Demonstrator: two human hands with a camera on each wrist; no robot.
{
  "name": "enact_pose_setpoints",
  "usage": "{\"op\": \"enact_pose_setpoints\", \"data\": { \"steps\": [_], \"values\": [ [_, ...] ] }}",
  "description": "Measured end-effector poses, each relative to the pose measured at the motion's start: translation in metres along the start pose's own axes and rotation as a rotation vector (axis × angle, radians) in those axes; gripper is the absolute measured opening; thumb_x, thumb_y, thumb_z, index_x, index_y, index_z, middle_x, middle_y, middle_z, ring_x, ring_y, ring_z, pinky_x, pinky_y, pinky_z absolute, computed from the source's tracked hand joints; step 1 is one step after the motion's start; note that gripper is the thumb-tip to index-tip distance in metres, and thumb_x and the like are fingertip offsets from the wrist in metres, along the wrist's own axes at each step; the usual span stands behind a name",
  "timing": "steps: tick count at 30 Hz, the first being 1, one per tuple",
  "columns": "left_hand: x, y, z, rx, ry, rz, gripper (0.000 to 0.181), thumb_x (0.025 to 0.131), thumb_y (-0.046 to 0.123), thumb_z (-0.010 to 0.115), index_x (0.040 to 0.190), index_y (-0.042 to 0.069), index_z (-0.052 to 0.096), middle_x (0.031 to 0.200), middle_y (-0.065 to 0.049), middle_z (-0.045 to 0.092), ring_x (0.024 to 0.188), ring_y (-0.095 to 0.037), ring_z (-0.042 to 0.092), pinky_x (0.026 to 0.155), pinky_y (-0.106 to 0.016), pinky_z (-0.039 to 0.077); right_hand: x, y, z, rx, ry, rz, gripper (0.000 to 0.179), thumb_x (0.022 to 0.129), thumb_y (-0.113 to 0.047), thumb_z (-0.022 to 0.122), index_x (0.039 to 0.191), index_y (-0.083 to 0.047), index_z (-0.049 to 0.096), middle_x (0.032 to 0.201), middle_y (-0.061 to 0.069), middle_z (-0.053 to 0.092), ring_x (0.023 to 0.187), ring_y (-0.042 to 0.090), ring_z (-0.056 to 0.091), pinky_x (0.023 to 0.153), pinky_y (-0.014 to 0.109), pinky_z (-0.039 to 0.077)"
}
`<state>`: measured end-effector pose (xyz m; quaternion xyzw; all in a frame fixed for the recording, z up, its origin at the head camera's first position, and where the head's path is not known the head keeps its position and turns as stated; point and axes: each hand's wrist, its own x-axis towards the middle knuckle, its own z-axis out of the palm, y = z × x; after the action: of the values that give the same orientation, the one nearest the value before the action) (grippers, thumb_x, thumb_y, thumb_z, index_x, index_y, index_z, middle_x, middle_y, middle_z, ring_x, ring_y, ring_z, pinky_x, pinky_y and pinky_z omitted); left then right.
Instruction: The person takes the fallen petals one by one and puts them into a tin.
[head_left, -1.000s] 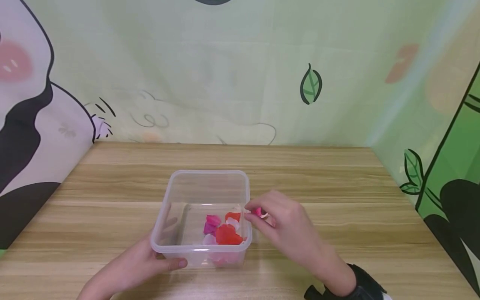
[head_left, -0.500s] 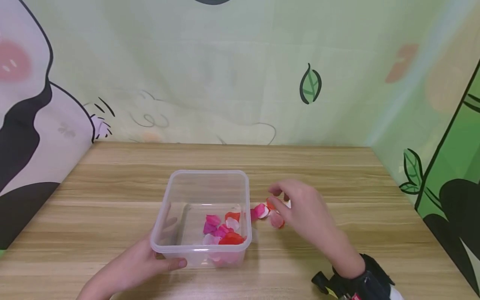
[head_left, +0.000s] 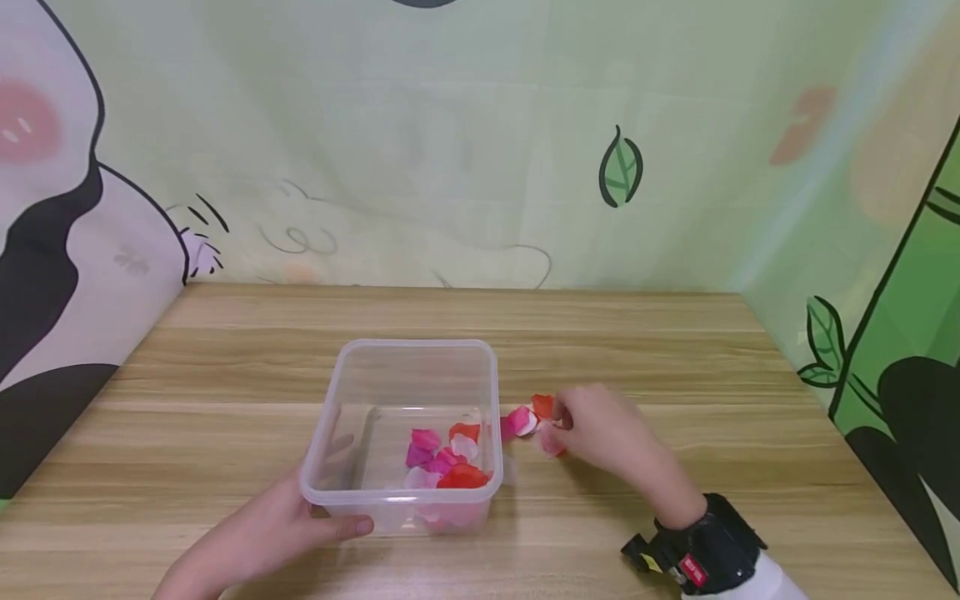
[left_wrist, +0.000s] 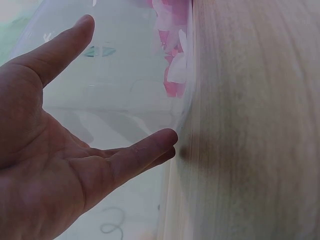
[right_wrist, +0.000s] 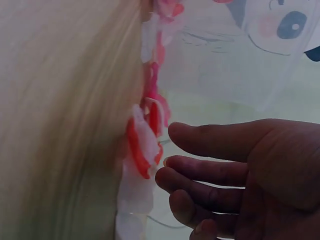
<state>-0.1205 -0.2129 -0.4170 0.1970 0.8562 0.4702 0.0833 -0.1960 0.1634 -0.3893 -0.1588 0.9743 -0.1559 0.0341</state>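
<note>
A clear plastic box (head_left: 405, 497) stands on the table, with red, pink and pale petals (head_left: 462, 477) inside, mostly toward its right and near sides. My left hand (head_left: 288, 521) rests against the box's near left corner, thumb along the near wall; in the left wrist view, that thumb and the fingers (left_wrist: 142, 152) are straight and spread. Right of the box, loose petals (head_left: 519, 422) lie on the table. My right hand (head_left: 603, 429) is at their right end; in the right wrist view, a gap separates its loosely bent fingers from a red-and-white petal (right_wrist: 142, 142).
The wood-grain table (head_left: 645, 342) reaches back to a printed cloth backdrop (head_left: 480, 167) with cartoon drawings. A black wrist strap (head_left: 712, 546) with a small device is on the right wrist.
My right hand let a pink petal drop into the box, moved right, then came down to the loose petals. The left hand and the box have stayed in place.
</note>
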Motion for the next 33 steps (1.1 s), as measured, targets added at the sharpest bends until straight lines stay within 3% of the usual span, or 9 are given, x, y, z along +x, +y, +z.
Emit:
{"op": "enact_pose_setpoints", "data": {
  "steps": [9, 16, 26, 33],
  "values": [
    [0.001, 0.000, -0.001, 0.011, -0.004, -0.012, 0.109, 0.084, 0.034, 0.087, 0.162, 0.002, 0.018, 0.154, -0.030, 0.040, 0.121, -0.034, 0.058, 0.091, -0.030, 0.051, 0.002, 0.006, 0.014, -0.027, -0.004, -0.019, 0.034, 0.088, -0.018, 0.081, 0.068, -0.014, 0.054, 0.061, -0.003, 0.048, 0.057, 0.013, 0.045, 0.052, 0.029, 0.033],
    [0.001, 0.000, -0.001, 0.005, -0.011, -0.015, 0.111, 0.084, 0.034, 0.087, 0.162, 0.002, 0.015, 0.154, -0.031, 0.039, 0.117, -0.031, 0.060, 0.090, -0.030, 0.051, 0.003, 0.006, 0.015, -0.038, -0.023, -0.015, 0.026, 0.087, -0.016, 0.084, 0.073, -0.014, 0.062, 0.066, -0.005, 0.053, 0.061, 0.014, 0.050, 0.054, 0.030, 0.041],
    [0.001, 0.000, -0.001, -0.015, -0.007, -0.019, 0.106, 0.085, 0.032, 0.086, 0.160, -0.003, 0.021, 0.153, -0.032, 0.040, 0.120, -0.035, 0.058, 0.088, -0.032, 0.054, 0.000, 0.002, 0.003, 0.032, -0.036, -0.007, 0.015, 0.087, 0.000, 0.078, 0.079, -0.010, 0.069, 0.069, -0.004, 0.057, 0.064, 0.014, 0.052, 0.059, 0.031, 0.046],
    [0.001, 0.001, -0.001, 0.005, -0.003, -0.014, 0.107, 0.085, 0.033, 0.087, 0.161, 0.000, 0.019, 0.152, -0.031, 0.042, 0.121, -0.035, 0.058, 0.089, -0.031, 0.053, -0.003, 0.000, -0.003, 0.045, -0.033, -0.019, 0.015, 0.090, -0.006, 0.077, 0.078, -0.012, 0.069, 0.067, -0.004, 0.056, 0.062, 0.014, 0.051, 0.057, 0.030, 0.043]
  ]
}}
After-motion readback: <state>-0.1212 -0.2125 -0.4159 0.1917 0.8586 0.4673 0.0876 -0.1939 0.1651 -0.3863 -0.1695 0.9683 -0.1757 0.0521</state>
